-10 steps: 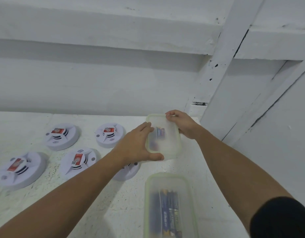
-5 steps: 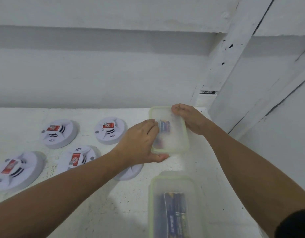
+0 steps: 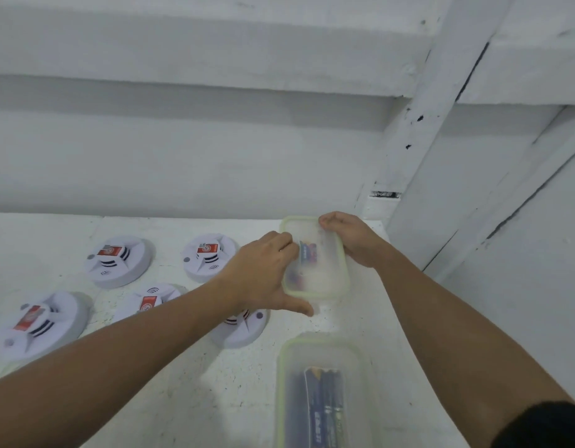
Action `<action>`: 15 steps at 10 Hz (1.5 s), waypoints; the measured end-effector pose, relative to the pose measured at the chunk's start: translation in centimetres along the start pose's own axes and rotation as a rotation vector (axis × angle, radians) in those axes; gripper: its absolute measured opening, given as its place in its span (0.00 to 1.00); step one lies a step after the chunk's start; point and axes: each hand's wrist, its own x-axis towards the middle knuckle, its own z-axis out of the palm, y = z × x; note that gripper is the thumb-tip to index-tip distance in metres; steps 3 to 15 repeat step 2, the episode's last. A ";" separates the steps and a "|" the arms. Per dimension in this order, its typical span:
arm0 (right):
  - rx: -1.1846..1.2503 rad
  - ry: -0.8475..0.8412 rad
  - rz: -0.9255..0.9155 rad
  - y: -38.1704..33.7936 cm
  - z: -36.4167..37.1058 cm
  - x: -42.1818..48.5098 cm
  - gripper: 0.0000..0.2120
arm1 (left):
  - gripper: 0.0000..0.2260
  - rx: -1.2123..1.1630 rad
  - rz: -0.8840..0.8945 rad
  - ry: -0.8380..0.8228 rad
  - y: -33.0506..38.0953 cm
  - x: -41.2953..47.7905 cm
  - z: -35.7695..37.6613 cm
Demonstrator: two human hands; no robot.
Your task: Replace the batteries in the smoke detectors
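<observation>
- Since a second ago, the translucent green-rimmed rectangular plastic box (image 3: 321,273) has come down flatter towards the white table (image 3: 182,399), far right.
- Our left hand (image 3: 263,276) grips its left edge, fingers curled over the lid and thumb along the near side. Our right hand (image 3: 347,234) pinches its far corner.
- Five round white smoke detectors (image 3: 118,260) lie left; a second box (image 3: 287,367) holding dark batteries (image 3: 325,402) sits near.

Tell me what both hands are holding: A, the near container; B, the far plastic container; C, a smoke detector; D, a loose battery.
B: the left hand and right hand both grip the far plastic container at its edges, while the near container lies untouched.
</observation>
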 end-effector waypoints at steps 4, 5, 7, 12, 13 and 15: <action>-0.165 0.129 0.032 -2.1 0.7 -0.8 0.11 | 0.34 -0.319 -0.114 -0.122 -0.3 0.0 -2.1; -0.165 0.129 0.032 -2.1 0.7 -0.8 0.11 | 0.34 -0.319 -0.114 -0.122 -0.3 0.0 -2.1; -0.165 0.129 0.032 -2.1 0.7 -0.8 0.11 | 0.34 -0.319 -0.114 -0.122 -0.3 0.0 -2.1; -0.165 0.129 0.032 -2.1 0.7 -0.8 0.11 | 0.34 -0.319 -0.114 -0.122 -0.3 0.0 -2.1; -0.165 0.129 0.032 -2.1 0.7 -0.8 0.11 | 0.34 -0.319 -0.114 -0.122 -0.3 0.0 -2.1; -0.165 0.129 0.032 -2.1 0.7 -0.8 0.11 | 0.34 -0.319 -0.114 -0.122 -0.3 0.0 -2.1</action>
